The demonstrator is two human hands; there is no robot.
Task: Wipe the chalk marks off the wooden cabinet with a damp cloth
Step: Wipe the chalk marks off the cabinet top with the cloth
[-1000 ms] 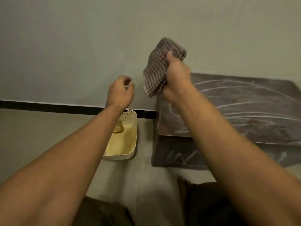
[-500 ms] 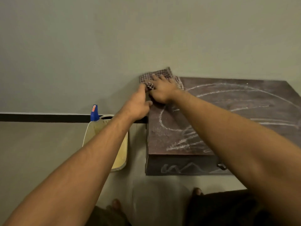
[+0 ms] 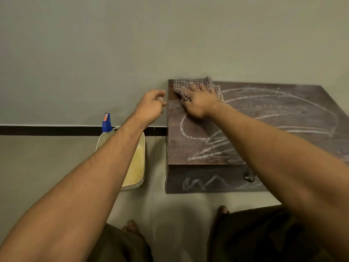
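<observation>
A low dark wooden cabinet [image 3: 198, 148] stands against the wall on the right. White chalk loops and zigzags [image 3: 213, 148] cover its top, and more chalk scribbles [image 3: 204, 183] run along its front face. A checked cloth [image 3: 181, 86] lies bunched at the cabinet's back left corner. My right hand [image 3: 200, 102] presses flat on the cloth, fingers spread over it. My left hand [image 3: 151, 106] hovers just off the cabinet's left edge with fingers loosely curled, holding nothing.
A cream plastic basin [image 3: 137, 167] sits on the floor left of the cabinet, partly hidden by my left forearm. A spray bottle with a blue top [image 3: 106, 122] stands behind it by the wall's black skirting. My bare feet [image 3: 132, 226] are on the tiled floor below.
The right hand brought the cloth down from mid-air onto the cabinet's back left corner. The left hand touched the cloth's edge, then drew back to the left off the cabinet.
</observation>
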